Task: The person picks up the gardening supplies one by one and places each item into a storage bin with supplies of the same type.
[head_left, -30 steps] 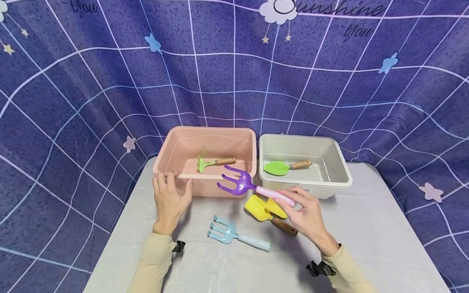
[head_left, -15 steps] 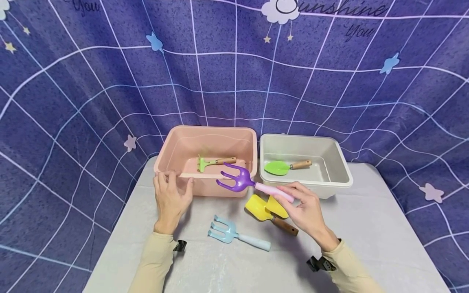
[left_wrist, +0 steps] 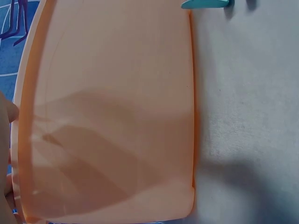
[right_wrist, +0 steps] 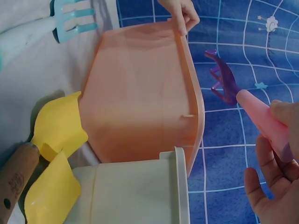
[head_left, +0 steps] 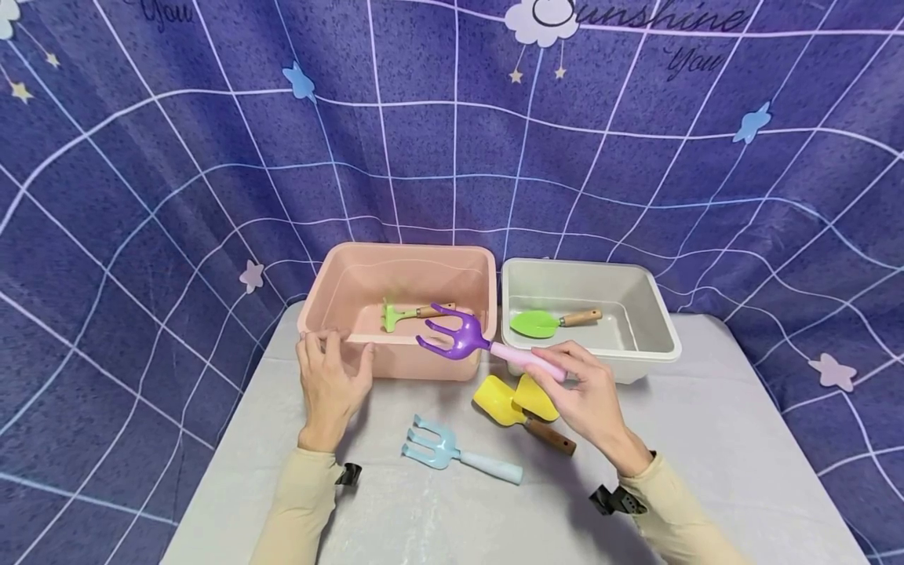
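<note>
My right hand (head_left: pixel 586 400) holds a hand fork (head_left: pixel 464 339) with purple tines by its pink handle, thumb and fingertips pinching the handle. The fork hangs in the air over the front right corner of the pink bin (head_left: pixel 417 362), its tines pointing left. At the bin's front left, my left hand (head_left: pixel 330 392) grips the rim, fingers over the edge and thumb on the outside. Inside the pink bin lies a small green rake (head_left: pixel 391 316) with a wooden handle. In the right wrist view the pink handle (right_wrist: pixel 264 119) sits between thumb and fingers.
Right of the pink bin stands a pale grey bin (head_left: pixel 653 349) with a green trowel (head_left: pixel 534 324) inside. In front lie a yellow shovel (head_left: pixel 497 402), another yellow blade (head_left: pixel 535 399) partly behind my right hand, and a light blue hand fork (head_left: pixel 441 449). A purple curtain hangs behind.
The right hand has raised the purple hand fork a little and its tilt has shifted slightly. My left hand stays on the pink bin's rim.
</note>
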Action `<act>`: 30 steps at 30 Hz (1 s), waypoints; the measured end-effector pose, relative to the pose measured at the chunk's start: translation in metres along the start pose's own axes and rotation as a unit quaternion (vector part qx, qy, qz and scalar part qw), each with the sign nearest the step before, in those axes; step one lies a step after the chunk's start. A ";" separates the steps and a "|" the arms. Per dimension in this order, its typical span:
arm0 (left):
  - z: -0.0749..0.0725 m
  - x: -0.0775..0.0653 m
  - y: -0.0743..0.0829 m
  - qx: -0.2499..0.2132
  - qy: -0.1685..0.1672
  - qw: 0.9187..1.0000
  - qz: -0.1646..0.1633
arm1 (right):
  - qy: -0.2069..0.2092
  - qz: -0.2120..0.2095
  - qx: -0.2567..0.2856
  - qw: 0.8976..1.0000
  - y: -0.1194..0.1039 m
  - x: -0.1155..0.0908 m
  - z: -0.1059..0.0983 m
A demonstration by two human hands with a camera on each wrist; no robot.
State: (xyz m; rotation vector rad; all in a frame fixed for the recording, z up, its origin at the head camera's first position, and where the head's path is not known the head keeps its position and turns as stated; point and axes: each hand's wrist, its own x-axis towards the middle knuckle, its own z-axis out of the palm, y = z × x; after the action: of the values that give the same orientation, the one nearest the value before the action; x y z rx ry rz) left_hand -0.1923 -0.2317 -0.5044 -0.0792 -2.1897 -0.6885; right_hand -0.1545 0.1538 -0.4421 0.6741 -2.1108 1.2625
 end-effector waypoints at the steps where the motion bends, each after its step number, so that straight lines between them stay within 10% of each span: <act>1: 0.000 0.000 0.000 -0.001 -0.001 1.000 -0.001 | -0.001 0.003 -0.001 1.000 0.000 0.001 0.000; 30: 0.000 -0.001 -0.002 0.004 -0.001 1.000 0.003 | -0.030 0.014 -0.003 0.999 -0.002 0.019 0.005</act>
State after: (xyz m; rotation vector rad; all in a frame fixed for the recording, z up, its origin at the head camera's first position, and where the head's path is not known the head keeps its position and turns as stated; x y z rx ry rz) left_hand -0.1920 -0.2331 -0.5057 -0.0827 -2.1928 -0.6777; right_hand -0.1676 0.1459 -0.4298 0.6911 -2.1782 1.2657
